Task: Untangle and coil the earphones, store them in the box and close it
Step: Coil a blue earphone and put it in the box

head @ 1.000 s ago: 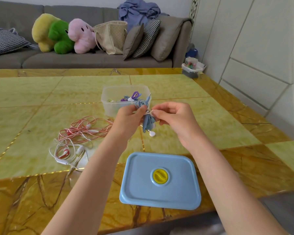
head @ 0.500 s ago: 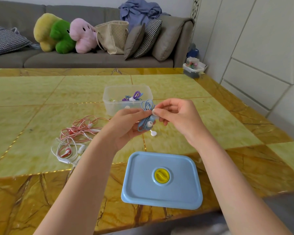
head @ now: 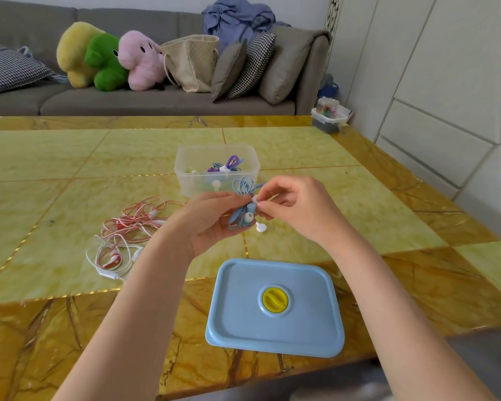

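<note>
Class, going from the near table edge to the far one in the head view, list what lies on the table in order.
blue lid → red and white earphones → clear box

Beyond your table (head: 70,157) stands a grey sofa (head: 145,102). On the sofa you see yellow (head: 74,53), green (head: 104,65) and pink plush toys (head: 141,60), a beige tote bag (head: 193,63), several cushions (head: 250,66) and blue clothing (head: 237,24). Right of the sofa sits a small container (head: 329,118).
</note>
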The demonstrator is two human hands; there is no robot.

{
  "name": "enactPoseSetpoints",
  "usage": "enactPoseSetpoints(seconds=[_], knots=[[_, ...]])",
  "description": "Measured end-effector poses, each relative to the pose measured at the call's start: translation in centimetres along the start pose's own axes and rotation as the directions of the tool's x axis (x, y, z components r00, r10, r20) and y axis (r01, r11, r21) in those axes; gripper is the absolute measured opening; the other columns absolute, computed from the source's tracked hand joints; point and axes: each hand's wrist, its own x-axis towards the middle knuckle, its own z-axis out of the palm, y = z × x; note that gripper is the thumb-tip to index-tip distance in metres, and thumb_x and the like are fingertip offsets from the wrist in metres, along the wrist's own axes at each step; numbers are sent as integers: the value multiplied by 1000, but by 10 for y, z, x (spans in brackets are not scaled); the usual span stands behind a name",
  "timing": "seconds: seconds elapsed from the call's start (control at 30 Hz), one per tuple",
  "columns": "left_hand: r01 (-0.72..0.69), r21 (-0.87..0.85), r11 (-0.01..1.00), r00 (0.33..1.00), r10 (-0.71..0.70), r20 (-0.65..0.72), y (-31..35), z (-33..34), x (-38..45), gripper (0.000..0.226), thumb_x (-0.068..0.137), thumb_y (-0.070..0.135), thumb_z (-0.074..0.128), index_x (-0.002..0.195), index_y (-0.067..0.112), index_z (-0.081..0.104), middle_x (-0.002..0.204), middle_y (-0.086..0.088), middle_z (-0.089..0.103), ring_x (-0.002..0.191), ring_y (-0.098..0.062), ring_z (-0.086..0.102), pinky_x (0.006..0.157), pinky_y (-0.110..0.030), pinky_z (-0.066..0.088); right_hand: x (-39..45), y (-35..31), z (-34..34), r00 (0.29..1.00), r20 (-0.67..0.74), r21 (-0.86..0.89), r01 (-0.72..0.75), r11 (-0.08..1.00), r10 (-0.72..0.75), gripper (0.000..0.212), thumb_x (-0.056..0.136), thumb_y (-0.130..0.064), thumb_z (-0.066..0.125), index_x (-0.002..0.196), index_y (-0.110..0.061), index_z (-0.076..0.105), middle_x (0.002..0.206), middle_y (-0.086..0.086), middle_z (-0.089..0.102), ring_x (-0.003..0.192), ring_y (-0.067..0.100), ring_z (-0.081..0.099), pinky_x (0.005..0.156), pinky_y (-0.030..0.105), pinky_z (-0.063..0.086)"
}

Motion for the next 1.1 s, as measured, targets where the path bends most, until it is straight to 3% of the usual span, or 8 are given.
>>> enactPoseSetpoints(seconds=[0.17,0.27,0.37,0.57,0.83,0.93,1.03,1.1], knots=[[-76,81,994,997,75,12,1,1,-2,12,88,5,57,82,6,67,72,-5,70,61,-12,65,68,-25,57,1,0,2,997,-55,137,-53,989,61,18,79,-6,72,77,-18,58,74,-4,65,64,16,65,67,31,57],[-152,181,972,988,150,23,2,2,-4,11,88,4,57,85,11,66,73,0,70,63,-10,65,62,-20,56,2,0,1,987,-38,304,-139,942,158,18,79,-2,71,87,-10,57,78,5,64,65,16,62,63,24,55],[-191,220,957,981,191,21,2,1,-3,13,87,4,58,94,12,66,82,-1,71,72,-12,67,70,-24,56,2,-3,7,972,-53,394,-190,899,229,17,80,2,69,83,-9,57,75,8,62,60,12,61,58,19,53],[-190,225,956,963,226,-147,4,-8,-2,11,91,7,55,91,16,62,84,0,67,70,-8,64,71,-20,55,8,-3,22,894,-7,710,-311,632,448,15,81,6,65,78,-6,56,74,9,63,54,8,61,60,17,54],[-252,521,815,826,462,-323,12,-45,6,36,89,-4,41,72,21,60,71,5,64,55,3,60,64,-22,44,72,-8,44,836,-40,827,-280,487,547,21,78,15,63,68,-1,54,57,8,62,49,13,59,58,19,55],[-250,606,755,802,513,-308,17,-57,10,38,87,-6,40,68,21,60,70,4,63,63,-7,61,68,-24,46,117,-9,56,812,-104,807,-268,526,574,23,76,16,65,68,0,51,62,11,61,51,14,60,62,21,56],[-225,664,713,787,535,-308,22,-65,13,39,86,-5,40,67,24,59,71,5,63,69,-12,62,62,-23,45,141,-6,70,772,-71,712,-405,574,632,23,76,18,64,70,2,48,76,19,61,55,19,60,68,27,58],[-190,711,676,793,533,-295,23,-71,17,39,86,-3,42,66,26,58,72,5,63,74,-19,64,64,-28,47,145,-1,78,750,-79,632,-471,615,656,25,77,19,58,68,0,45,84,22,59,53,22,59,59,28,58]])
